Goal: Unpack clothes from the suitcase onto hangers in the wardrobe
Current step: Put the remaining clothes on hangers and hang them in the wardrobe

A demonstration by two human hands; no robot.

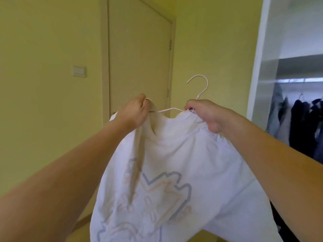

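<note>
A white T-shirt (pixel 176 163) with a pale outlined print hangs in front of me, held up at chest height. A thin white wire hanger (pixel 201 84) pokes out of its neck, hook upward. My left hand (pixel 134 112) grips the shirt's left shoulder together with the hanger's left end. My right hand (pixel 204 114) grips the collar and the hanger's neck just below the hook. The open wardrobe (pixel 262 67) stands to the right, with dark clothes (pixel 304 123) hanging on its rail (pixel 300 80). The suitcase is out of view.
A closed yellow-lit door (pixel 139 58) is straight ahead behind the shirt, with a light switch (pixel 79 70) on the wall to its left. The wardrobe's white frame edge rises at the right, a shelf above the rail.
</note>
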